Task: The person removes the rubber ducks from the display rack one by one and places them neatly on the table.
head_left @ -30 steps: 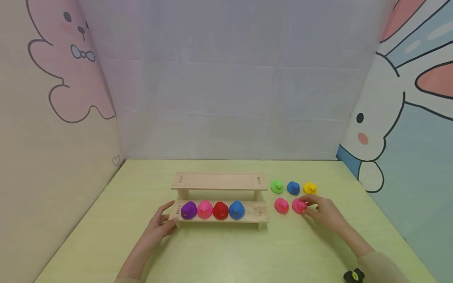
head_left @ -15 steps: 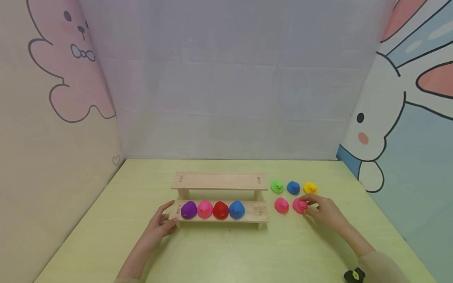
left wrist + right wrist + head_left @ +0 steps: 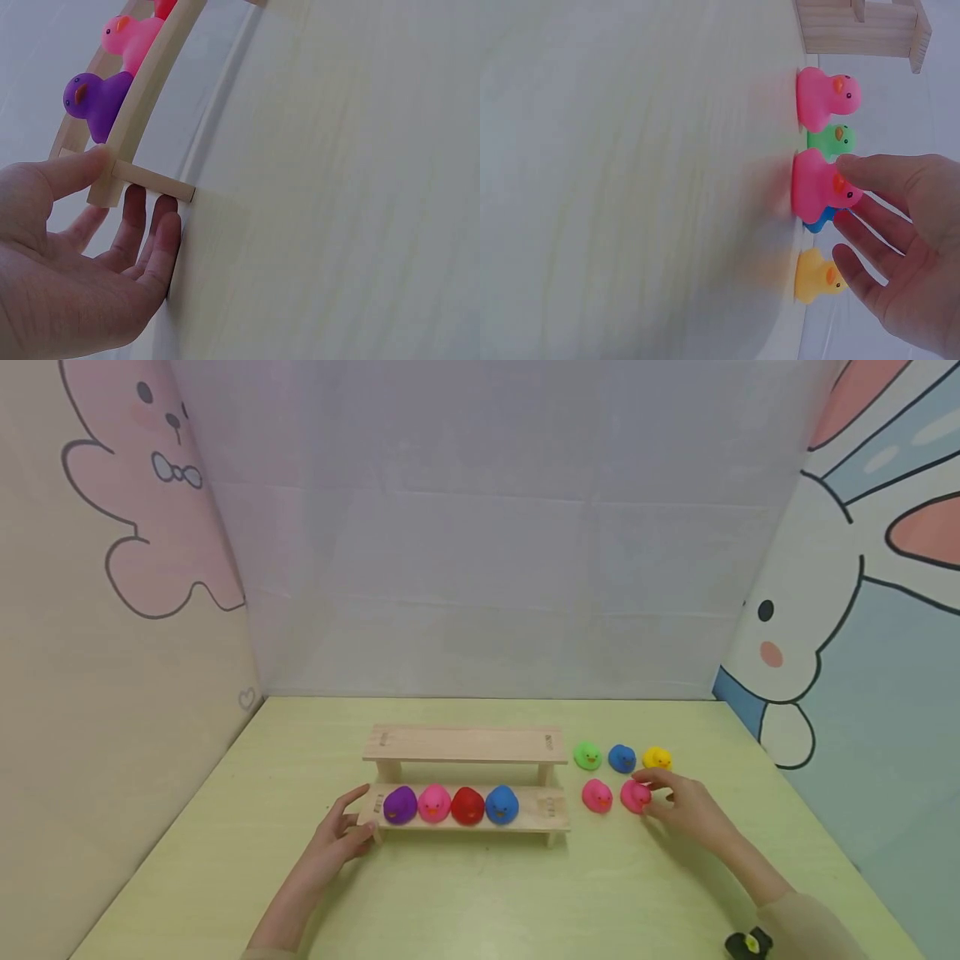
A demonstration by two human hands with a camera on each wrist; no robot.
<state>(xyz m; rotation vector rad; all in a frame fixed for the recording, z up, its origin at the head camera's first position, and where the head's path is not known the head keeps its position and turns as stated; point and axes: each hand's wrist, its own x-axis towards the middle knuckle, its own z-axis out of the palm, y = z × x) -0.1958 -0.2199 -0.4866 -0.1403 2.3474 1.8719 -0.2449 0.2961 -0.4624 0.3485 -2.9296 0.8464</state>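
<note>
Shelf (image 3: pixel 534 810) has its left end gripped by the left hand (image 3: pixel 343 837) while the right hand (image 3: pixel 693 817) pinches a pink duck (image 3: pixel 815 187)

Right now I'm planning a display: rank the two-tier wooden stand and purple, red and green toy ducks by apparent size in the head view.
Two-tier wooden stand
Purple toy duck and red toy duck: look alike
Green toy duck: smallest, perhaps through distance

The rightmost pink duck (image 3: pixel 633 797) sits upright, right of the wooden rack (image 3: pixel 465 745).
</note>
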